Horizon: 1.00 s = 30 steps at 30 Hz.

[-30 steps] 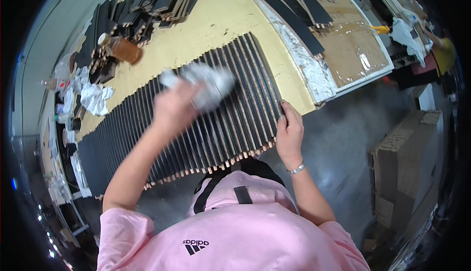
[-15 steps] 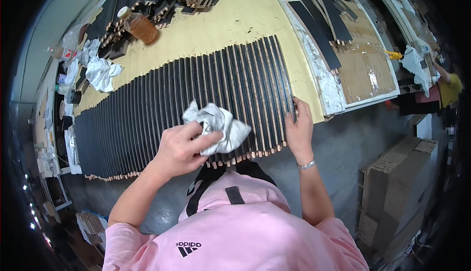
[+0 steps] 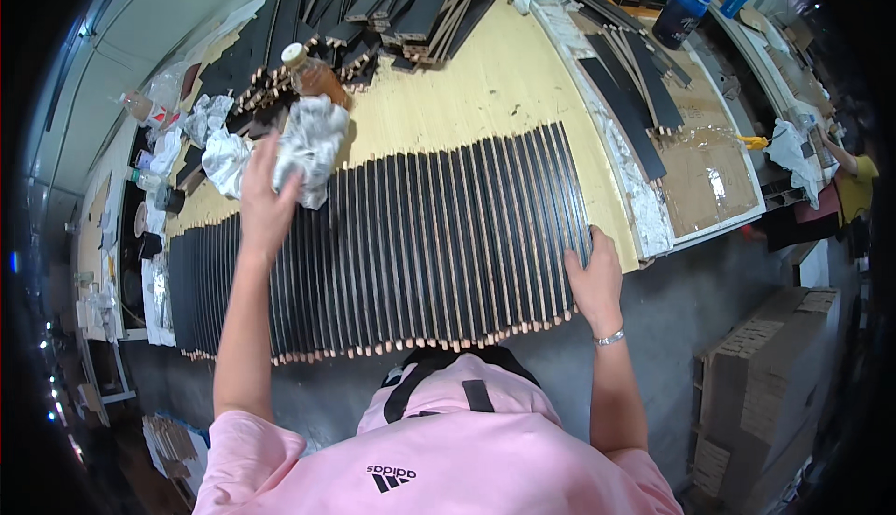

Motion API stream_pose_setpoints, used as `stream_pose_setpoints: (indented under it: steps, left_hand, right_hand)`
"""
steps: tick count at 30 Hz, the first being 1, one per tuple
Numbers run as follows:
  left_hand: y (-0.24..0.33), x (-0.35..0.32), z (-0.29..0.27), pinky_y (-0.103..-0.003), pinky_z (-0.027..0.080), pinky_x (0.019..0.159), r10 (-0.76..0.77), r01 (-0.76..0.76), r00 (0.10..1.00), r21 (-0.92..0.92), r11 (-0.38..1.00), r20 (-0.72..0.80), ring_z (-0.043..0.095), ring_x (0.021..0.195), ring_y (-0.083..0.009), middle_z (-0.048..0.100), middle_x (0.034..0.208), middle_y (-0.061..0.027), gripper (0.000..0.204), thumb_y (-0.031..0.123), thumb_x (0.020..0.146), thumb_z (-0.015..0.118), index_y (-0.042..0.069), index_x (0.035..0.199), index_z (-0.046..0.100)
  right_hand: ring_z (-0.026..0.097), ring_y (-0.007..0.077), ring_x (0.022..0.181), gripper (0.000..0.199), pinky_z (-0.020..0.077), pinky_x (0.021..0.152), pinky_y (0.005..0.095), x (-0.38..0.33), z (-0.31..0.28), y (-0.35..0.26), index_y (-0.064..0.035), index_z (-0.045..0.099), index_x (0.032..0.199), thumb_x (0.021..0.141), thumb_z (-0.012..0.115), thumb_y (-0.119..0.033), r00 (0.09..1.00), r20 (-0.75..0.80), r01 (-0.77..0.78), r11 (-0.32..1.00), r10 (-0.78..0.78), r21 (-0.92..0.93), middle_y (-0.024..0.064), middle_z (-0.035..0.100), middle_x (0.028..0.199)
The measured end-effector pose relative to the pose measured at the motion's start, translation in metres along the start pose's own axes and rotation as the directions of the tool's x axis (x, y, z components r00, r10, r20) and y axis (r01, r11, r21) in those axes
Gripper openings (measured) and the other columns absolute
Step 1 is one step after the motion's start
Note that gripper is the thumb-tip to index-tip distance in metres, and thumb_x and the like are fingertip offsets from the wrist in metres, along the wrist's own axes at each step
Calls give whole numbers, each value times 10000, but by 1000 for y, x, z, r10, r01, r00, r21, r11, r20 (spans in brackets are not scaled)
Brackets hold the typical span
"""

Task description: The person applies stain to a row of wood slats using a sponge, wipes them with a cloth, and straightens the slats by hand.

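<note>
Our left hand [image 3: 265,200] meets the white cloth [image 3: 314,142], its grip unclear to us. Our right hand [image 3: 597,277], thumb and fingers apart, edges the black strips [image 3: 425,244] leftward; bare tabletop [image 3: 599,184] lies beyond. Cloth partly hides the bottle [image 3: 317,78].

Crumpled white cloth [image 3: 322,132] is covering the lower part of the white-capped amber bottle [image 3: 315,76]. Bare left forearm [image 3: 245,328] is masking some long black strips [image 3: 448,244]. Bottom edge is cutting off pink shirt [image 3: 439,464]; yellow-topped co-worker [image 3: 854,188] is appearing too small to read.
</note>
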State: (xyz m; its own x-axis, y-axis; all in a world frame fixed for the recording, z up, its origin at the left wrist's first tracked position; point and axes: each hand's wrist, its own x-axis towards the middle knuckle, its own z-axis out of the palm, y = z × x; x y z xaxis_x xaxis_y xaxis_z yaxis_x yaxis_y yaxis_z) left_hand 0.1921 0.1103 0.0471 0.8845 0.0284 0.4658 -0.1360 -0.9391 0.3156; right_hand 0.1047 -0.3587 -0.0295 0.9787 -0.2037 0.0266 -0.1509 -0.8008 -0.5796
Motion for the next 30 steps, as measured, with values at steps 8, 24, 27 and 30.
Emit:
stream_pose_setpoints:
  steps: [8,24,27,30]
  left_hand:
    - [13,-128,-3,-485,320,1221,-163,199,940,-95,975,300,389,1474,-425,419,1581,-267,682,221,953,700,-48,1521,436]
    - [35,-185,11,-591,206,1250,-119,58,926,176,983,358,230,1546,-464,279,1650,-295,893,392,927,701,-85,1568,303]
    - [54,-184,18,-574,220,1250,-118,69,936,156,985,333,256,1538,-451,302,1642,-283,869,366,923,705,-78,1562,319]
    - [67,-183,31,-578,218,1247,-184,139,937,167,976,296,262,1536,-446,300,1642,-277,876,375,902,729,-26,1575,337]
  right_hand:
    - [570,441,1178,750,485,996,511,0,13,-20,106,441,1432,922,727,-363,998,11,-62,979,65,-192,279,573,1252]
    - [578,441,1124,756,507,938,513,6,17,-20,113,465,1325,909,737,-456,998,56,4,925,18,-379,269,562,1183]
    - [595,458,1083,683,509,918,526,11,12,-13,86,510,1199,875,771,-456,997,73,49,950,-28,-309,274,574,1138]
    - [617,480,1033,654,514,897,542,18,6,-1,79,523,1137,856,789,-448,994,65,103,975,-91,-199,294,590,1099]
